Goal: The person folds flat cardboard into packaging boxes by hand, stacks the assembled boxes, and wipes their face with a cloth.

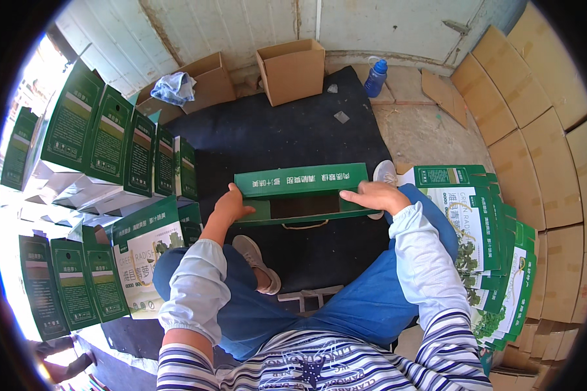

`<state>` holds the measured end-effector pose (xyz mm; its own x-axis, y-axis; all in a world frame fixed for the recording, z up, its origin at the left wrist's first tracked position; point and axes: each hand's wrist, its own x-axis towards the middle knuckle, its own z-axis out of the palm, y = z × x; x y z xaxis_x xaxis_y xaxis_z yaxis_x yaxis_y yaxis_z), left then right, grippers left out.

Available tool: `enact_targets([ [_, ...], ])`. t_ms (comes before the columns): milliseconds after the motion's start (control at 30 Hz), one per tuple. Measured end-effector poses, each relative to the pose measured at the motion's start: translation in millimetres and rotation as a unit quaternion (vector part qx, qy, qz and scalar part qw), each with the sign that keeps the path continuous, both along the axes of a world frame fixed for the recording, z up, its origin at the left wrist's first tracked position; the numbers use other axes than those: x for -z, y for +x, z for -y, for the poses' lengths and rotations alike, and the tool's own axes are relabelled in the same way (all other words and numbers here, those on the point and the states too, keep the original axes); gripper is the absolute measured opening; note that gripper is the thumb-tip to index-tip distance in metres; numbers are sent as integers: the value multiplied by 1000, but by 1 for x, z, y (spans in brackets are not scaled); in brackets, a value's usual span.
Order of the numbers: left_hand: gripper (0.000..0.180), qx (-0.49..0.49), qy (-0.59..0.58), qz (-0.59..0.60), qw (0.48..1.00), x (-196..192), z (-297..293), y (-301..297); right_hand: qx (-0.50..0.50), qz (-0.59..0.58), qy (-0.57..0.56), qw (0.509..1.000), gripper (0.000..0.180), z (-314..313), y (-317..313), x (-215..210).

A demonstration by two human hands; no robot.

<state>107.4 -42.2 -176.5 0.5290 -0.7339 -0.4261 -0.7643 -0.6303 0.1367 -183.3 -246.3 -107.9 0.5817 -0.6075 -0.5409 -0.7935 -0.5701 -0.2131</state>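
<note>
- Head view: my left hand (231, 205) and right hand (377, 195) each grip one end of a green box (300, 189), held open over the black mat (287, 130) — just past my knees.
- Flat green boxes (482, 221) are stacked at my right; folded boxes (111, 140) stand at my left.
- Brown carton (292, 70) and blue bottle (375, 77) sit by the wall.

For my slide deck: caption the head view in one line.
Seated on a dark mat, left hand and right hand grip a green carton between stacked green boxes.
</note>
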Motion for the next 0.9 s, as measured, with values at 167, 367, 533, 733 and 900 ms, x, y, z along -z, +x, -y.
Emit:
enact_targets([
  [167, 86, -6, 0, -15, 1000, -1, 4, -3, -9, 2, 69, 998, 61, 16, -8, 25],
  [367, 79, -8, -5, -23, 1000, 2, 1, 3, 45, 10, -37, 998, 49, 18, -9, 42],
  [533, 74, -41, 19, -41, 998, -3, 7, 1, 68, -15, 13, 998, 45, 25, -5, 56],
  [733, 74, -32, 8, -26, 999, -1, 7, 3, 58, 36, -54, 996, 40, 30, -10, 82],
  [900, 70, -11, -23, -35, 999, 5, 2, 13, 62, 85, -3, 994, 46, 37, -24, 92],
])
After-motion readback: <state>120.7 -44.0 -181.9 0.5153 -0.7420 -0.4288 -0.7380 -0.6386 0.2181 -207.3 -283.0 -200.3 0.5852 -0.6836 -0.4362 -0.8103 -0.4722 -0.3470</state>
